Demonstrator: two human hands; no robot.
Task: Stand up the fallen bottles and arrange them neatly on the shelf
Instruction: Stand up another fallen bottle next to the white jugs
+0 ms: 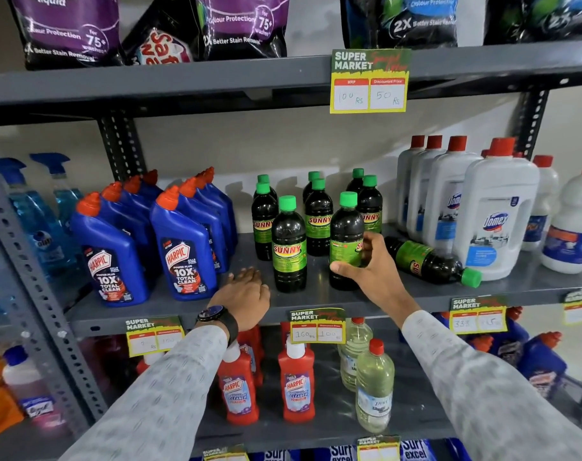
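Observation:
Several dark Sunny bottles with green caps stand upright on the grey middle shelf. My right hand grips the front right one, which stands upright near the shelf's front. Just left of it stands another front bottle. One Sunny bottle lies on its side to the right, its cap pointing right toward the front, resting against a white Domex jug. My left hand rests flat on the shelf, palm down, left of the front bottles and holding nothing.
Blue Harpic bottles stand in rows at the left, blue spray bottles beyond them. White jugs with red caps fill the right side. Price tags hang on the shelf edge. Red Harpic and clear bottles stand on the shelf below.

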